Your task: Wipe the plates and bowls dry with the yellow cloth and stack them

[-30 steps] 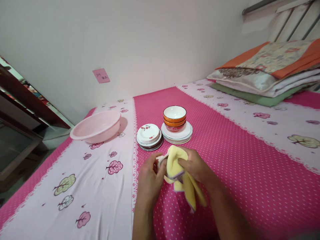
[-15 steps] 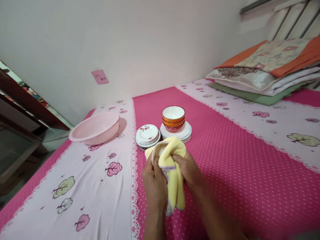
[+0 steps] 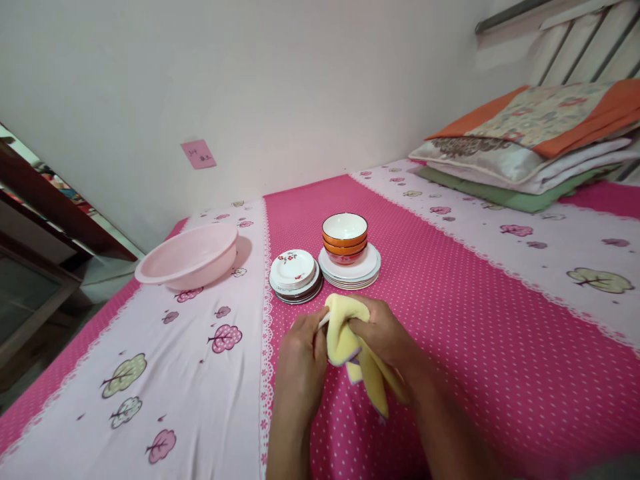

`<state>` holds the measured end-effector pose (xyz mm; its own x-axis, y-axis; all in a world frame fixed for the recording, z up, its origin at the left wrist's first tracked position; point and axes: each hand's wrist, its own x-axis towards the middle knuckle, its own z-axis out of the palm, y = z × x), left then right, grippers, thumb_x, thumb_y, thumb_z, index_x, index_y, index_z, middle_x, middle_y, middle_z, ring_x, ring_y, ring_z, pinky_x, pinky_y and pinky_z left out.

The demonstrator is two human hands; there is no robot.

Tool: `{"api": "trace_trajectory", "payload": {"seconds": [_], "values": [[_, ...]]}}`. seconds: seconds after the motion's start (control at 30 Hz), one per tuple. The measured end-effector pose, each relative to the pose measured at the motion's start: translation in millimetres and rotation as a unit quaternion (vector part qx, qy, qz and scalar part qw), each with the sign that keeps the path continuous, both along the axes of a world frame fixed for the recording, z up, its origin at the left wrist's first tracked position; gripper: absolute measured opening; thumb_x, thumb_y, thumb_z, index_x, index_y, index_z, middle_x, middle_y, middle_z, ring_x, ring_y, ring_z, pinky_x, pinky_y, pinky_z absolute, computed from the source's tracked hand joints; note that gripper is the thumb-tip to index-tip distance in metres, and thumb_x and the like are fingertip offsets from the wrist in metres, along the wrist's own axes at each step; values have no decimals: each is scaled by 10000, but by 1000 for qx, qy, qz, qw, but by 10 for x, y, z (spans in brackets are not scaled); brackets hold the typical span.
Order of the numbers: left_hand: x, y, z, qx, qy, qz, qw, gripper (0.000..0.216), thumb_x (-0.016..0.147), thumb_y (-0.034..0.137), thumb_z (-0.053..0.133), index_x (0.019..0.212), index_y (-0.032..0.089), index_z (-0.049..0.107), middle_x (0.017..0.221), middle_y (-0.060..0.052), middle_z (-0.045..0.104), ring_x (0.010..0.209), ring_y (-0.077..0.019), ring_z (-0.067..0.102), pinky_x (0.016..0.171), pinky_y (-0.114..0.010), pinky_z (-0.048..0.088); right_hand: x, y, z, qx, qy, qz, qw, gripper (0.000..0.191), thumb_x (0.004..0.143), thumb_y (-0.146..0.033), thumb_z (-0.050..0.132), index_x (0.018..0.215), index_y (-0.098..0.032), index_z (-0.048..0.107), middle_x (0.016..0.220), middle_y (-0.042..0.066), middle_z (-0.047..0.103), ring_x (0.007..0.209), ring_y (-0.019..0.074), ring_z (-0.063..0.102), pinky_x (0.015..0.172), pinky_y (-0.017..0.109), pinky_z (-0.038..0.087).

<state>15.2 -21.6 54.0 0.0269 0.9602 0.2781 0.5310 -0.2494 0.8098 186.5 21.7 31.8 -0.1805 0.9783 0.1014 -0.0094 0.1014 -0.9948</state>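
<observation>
A yellow cloth (image 3: 345,327) with a purple edge is bunched in my right hand (image 3: 383,333), its loose end hanging below. My left hand (image 3: 303,350) pinches a white dish (image 3: 324,321). Only a thin edge of that dish shows; the cloth wraps around the rest, so its exact shape is hidden. Just beyond my hands stand two stacks. On the left are small white plates (image 3: 294,267) with red flowers, resting on larger dark-rimmed plates (image 3: 300,298). To the right, orange bowls (image 3: 345,241) are nested on top of a pile of white plates (image 3: 363,275).
A pink basin (image 3: 193,257) sits at the left, near the wall. Folded bedding with a pillow (image 3: 490,157) is piled at the back right. The bed's pink and white patterned sheet (image 3: 430,280) lies under everything. A pink note (image 3: 199,154) is stuck on the wall.
The cloth has shifted right and wraps over the dish differently, its hanging end swung to the right. My hands have turned, and less of the white dish shows. The stacks stay put.
</observation>
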Motion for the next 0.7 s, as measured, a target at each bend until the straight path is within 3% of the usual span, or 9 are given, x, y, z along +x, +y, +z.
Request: {"api": "trace_trajectory", "payload": {"seconds": [0.07,0.17,0.27,0.37,0.5,0.57,0.7], "values": [[62,4,-24,1,-31,24,999,376,1003,251,521,1283,230,770,1052,-95,774,933,-238,700,826,-358,543,-34,4,17,9,7,-31,999,424,688,-195,575,1073,-163,750,906,33,772,806,222,689,703,294,537],[177,10,-49,-29,-161,83,983,371,1003,366,564,1291,220,746,823,-33,747,676,-184,665,623,-288,530,-110,-1,46,8,45,-91,995,454,739,-251,603,1170,-161,713,1027,65,787,900,252,716,769,323,561],[223,22,-48,-58,-265,140,952,327,968,433,608,1132,181,739,635,25,652,490,-147,580,484,-253,484,-152,-8,51,9,56,-83,995,418,841,-368,641,1205,-169,686,1101,86,780,981,271,720,833,347,567],[150,46,-58,-78,-313,164,932,307,958,431,610,1127,186,684,683,23,688,483,-143,593,472,-253,500,-87,9,42,9,64,-92,994,458,895,-495,653,1231,-184,663,1149,95,768,1011,275,715,852,360,565],[5,82,-105,-87,-330,159,926,383,960,391,597,1281,185,637,711,23,701,521,-151,635,533,-267,547,88,13,90,12,48,-246,968,389,857,-540,699,1033,-196,659,939,64,745,822,248,681,702,330,535],[-13,89,-112,-88,-326,152,929,399,951,373,602,1300,183,639,752,12,710,532,-144,630,540,-263,546,116,-31,148,39,34,-285,957,333,871,-525,699,964,-209,653,851,36,711,745,224,642,641,309,501],[92,73,-71,-99,-330,115,932,526,932,385,635,1431,224,589,988,-48,772,557,-130,624,530,-258,538,-20,-158,226,118,-37,-240,963,205,954,-385,628,1055,-220,694,906,44,726,804,231,655,698,313,503]]}}
